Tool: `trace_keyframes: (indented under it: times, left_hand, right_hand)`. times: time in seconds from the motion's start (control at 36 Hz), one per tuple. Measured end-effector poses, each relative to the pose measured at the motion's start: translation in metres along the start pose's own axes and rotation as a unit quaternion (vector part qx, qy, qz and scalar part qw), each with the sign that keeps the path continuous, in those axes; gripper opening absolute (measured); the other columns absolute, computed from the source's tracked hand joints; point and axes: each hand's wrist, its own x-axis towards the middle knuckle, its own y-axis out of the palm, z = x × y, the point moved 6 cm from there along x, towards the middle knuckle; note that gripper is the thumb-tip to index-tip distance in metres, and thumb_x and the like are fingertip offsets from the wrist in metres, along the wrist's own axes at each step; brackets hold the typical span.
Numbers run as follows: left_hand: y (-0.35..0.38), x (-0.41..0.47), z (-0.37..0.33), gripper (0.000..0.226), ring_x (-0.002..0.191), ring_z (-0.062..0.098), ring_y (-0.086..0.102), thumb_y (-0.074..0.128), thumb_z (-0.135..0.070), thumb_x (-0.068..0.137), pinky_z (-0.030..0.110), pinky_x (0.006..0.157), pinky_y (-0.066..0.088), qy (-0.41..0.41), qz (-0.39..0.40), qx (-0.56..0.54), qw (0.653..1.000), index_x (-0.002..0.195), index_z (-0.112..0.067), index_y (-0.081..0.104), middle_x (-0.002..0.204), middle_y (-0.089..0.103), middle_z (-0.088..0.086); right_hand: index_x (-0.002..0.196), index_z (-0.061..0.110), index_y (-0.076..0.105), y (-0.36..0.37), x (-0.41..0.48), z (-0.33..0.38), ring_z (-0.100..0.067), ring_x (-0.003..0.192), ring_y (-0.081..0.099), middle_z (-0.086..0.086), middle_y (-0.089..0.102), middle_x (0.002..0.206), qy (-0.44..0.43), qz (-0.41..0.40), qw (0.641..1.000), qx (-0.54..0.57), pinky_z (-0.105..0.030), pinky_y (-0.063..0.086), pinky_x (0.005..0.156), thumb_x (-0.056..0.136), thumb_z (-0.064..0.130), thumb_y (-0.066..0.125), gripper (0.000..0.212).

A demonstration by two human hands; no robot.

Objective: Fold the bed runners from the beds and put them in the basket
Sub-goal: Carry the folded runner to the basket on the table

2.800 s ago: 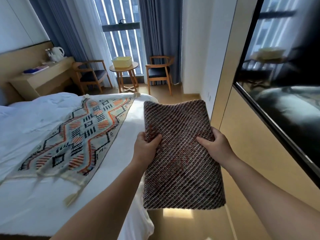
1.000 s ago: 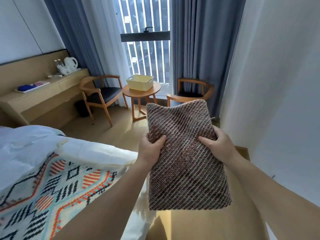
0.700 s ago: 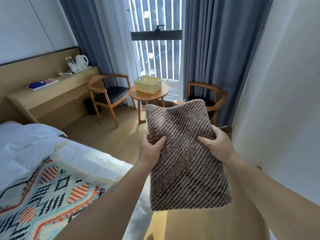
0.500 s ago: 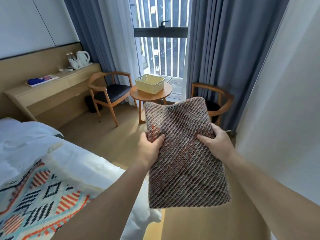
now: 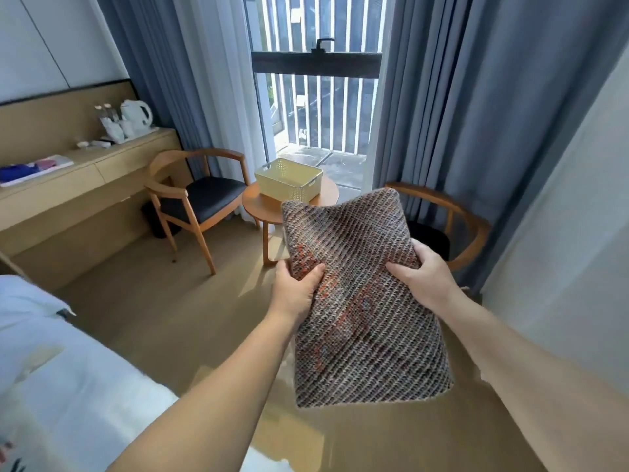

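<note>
A folded brown knitted bed runner [image 5: 360,301] is held flat out in front of me at chest height. My left hand [image 5: 296,289] grips its left edge and my right hand [image 5: 422,274] grips its right edge, thumbs on top. Ahead, a pale yellow perforated basket [image 5: 289,178] stands empty on a small round wooden table [image 5: 262,207] by the window; the runner's far edge overlaps the table in the view. The patterned runner on the bed shows only as a sliver at the bottom left corner [image 5: 8,458].
The white bed [image 5: 61,369] fills the lower left. A wooden chair with a dark seat [image 5: 200,195] stands left of the table, another [image 5: 449,226] to the right. A long wooden desk [image 5: 68,185] with a kettle lines the left wall. Wooden floor [image 5: 163,308] lies between.
The view has moved past the bed toward the window, so the basket and table appear closer and the patterned runner has slid almost out of view. Both hands keep the same grip.
</note>
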Motion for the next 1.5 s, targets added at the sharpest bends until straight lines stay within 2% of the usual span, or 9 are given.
trace_keyframes:
  times: [0.36,0.5,0.64,0.72,0.86,1.03,1.25,1.44,1.5]
  left_hand:
    - [-0.007,0.168,-0.001,0.033,0.097,0.02,0.066,0.077,-0.034,0.079,0.047,0.089,0.053,-0.002,-0.022,-0.011,1.0,0.101,-0.03,0.053,0.107,0.067,-0.002]
    - [-0.002,0.232,-0.003,0.028,0.094,0.013,0.062,0.073,-0.031,0.083,0.035,0.084,0.05,0.005,-0.055,0.022,0.998,0.095,-0.03,0.049,0.104,0.063,-0.005]
    - [0.01,0.3,-0.006,0.037,0.092,0.016,0.061,0.071,-0.036,0.083,0.035,0.083,0.048,0.0,-0.098,0.076,0.992,0.109,-0.021,0.049,0.101,0.062,-0.004]
    - [0.025,0.343,-0.012,0.035,0.095,0.017,0.062,0.073,-0.036,0.082,0.037,0.089,0.049,-0.01,-0.111,0.076,0.991,0.105,-0.021,0.051,0.101,0.063,-0.004]
    - [0.046,0.412,-0.021,0.034,0.099,0.018,0.061,0.074,-0.033,0.082,0.04,0.093,0.048,-0.016,-0.108,0.084,0.99,0.102,-0.025,0.048,0.103,0.062,-0.005]
    - [0.059,0.483,-0.021,0.036,0.104,0.021,0.061,0.075,-0.037,0.078,0.048,0.097,0.047,-0.036,-0.091,0.093,0.991,0.1,-0.032,0.047,0.112,0.063,0.0]
    - [0.059,0.585,-0.035,0.041,0.103,0.017,0.061,0.074,-0.032,0.081,0.039,0.095,0.047,-0.004,-0.087,0.119,0.989,0.113,-0.021,0.05,0.113,0.063,-0.001]
    - [0.05,0.694,-0.048,0.035,0.101,0.011,0.055,0.067,-0.033,0.087,0.026,0.087,0.04,0.052,-0.017,0.172,0.984,0.113,-0.024,0.046,0.109,0.057,-0.01]
    - [0.048,0.719,-0.051,0.037,0.103,0.012,0.055,0.066,-0.032,0.088,0.027,0.088,0.04,0.06,-0.008,0.176,0.983,0.117,-0.021,0.046,0.111,0.056,-0.008]
  right_hand:
    - [0.123,0.027,0.058,0.056,0.177,-0.002,-0.009,0.094,0.067,0.007,0.07,0.107,0.011,0.05,0.998,0.029,-0.037,0.055,0.086,0.085,0.021,0.071,0.041]
    - [0.124,0.027,0.058,0.08,0.256,-0.007,-0.011,0.096,0.067,0.009,0.07,0.106,-0.009,0.084,0.996,0.028,-0.041,0.053,0.09,0.083,0.023,0.072,0.044]
    - [0.124,0.019,0.058,0.092,0.332,-0.009,0.003,0.084,0.065,0.011,0.068,0.101,-0.026,0.099,0.994,0.037,-0.012,0.049,0.066,0.087,0.013,0.068,0.039]
    - [0.125,0.021,0.058,0.093,0.385,-0.01,0.01,0.081,0.064,0.011,0.069,0.104,-0.025,0.112,0.992,0.042,-0.005,0.045,0.061,0.087,0.012,0.068,0.04]
    - [0.122,0.029,0.058,0.092,0.466,-0.01,0.0,0.09,0.065,0.014,0.069,0.103,-0.029,0.133,0.99,0.026,-0.018,0.049,0.075,0.086,0.017,0.068,0.039]
    - [0.125,0.028,0.057,0.102,0.545,-0.013,-0.003,0.092,0.065,0.011,0.069,0.104,-0.029,0.14,0.99,0.013,-0.019,0.048,0.073,0.085,0.018,0.069,0.043]
    - [0.129,0.028,0.056,0.127,0.639,-0.004,0.001,0.087,0.064,0.013,0.068,0.102,-0.024,0.126,0.992,-0.01,-0.015,0.045,0.068,0.085,0.018,0.069,0.046]
    - [0.117,0.029,0.058,0.162,0.73,0.018,-0.007,0.084,0.063,0.009,0.067,0.095,-0.038,0.095,0.993,-0.057,-0.023,0.048,0.071,0.086,0.016,0.069,0.035]
    - [0.114,0.032,0.06,0.169,0.753,0.02,-0.012,0.088,0.065,0.007,0.069,0.097,-0.041,0.082,0.994,-0.062,-0.032,0.053,0.081,0.084,0.017,0.07,0.035]
